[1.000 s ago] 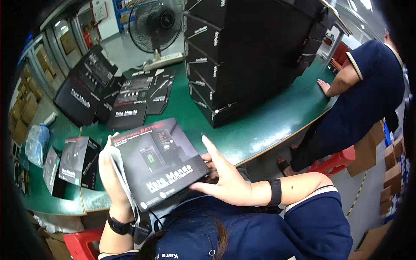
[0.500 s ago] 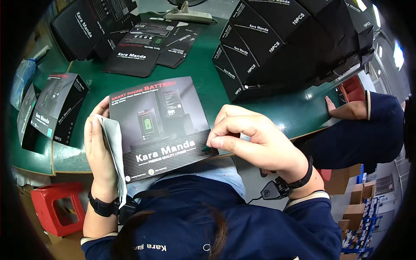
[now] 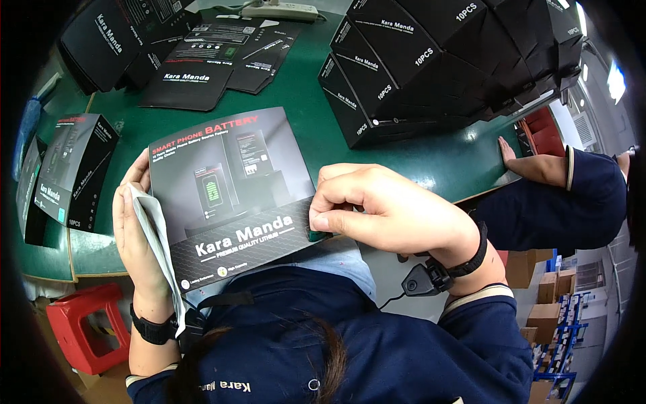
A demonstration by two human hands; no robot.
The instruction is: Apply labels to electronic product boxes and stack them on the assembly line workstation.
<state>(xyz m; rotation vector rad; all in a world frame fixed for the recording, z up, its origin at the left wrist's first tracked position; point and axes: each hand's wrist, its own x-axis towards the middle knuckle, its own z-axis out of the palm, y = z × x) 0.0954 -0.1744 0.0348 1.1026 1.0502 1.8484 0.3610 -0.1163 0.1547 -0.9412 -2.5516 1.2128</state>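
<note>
My left hand [image 3: 140, 232] grips the left edge of a black and grey printed battery box [image 3: 229, 195], tilted up in front of me. The same hand holds a folded white sheet [image 3: 160, 246] against the box's side. At the box's lower right corner, my right hand [image 3: 367, 209] is closed in a pinch, thumb and forefinger touching the front. Under these fingertips a small dark green sticker [image 3: 315, 236] shows in part; the fingers cover the rest of it.
Two similar boxes [image 3: 74, 172] stand at the left of the green table [image 3: 259, 94]. Flattened black cartons [image 3: 195, 67] lie at the back. Stacked black boxes [image 3: 417, 67] fill the back right. Another person's arm [image 3: 538, 167] rests at the right. A red stool [image 3: 87, 323] stands lower left.
The box and both hands appear slightly further left in the picture. My right fingertips have shifted a little at the box corner, and more of the green sticker shows beneath them.
</note>
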